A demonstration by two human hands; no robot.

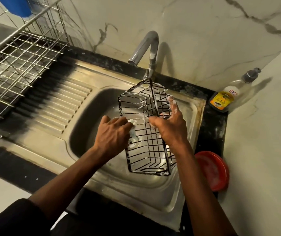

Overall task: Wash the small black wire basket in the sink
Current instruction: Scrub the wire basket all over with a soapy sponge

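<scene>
head: basket lengthwise toward tap, right grip pinching it, left grip pinching sponge.

Desk: black stone, wet, flecked with suds (most along the back edge). Set into it: 1 steel sink, with a ribbed draining board on its left. On the desk: 1 wire dish rack far left, 1 pump soap bottle in the back right corner, and 1 red dish between sink rim and wall.
</scene>
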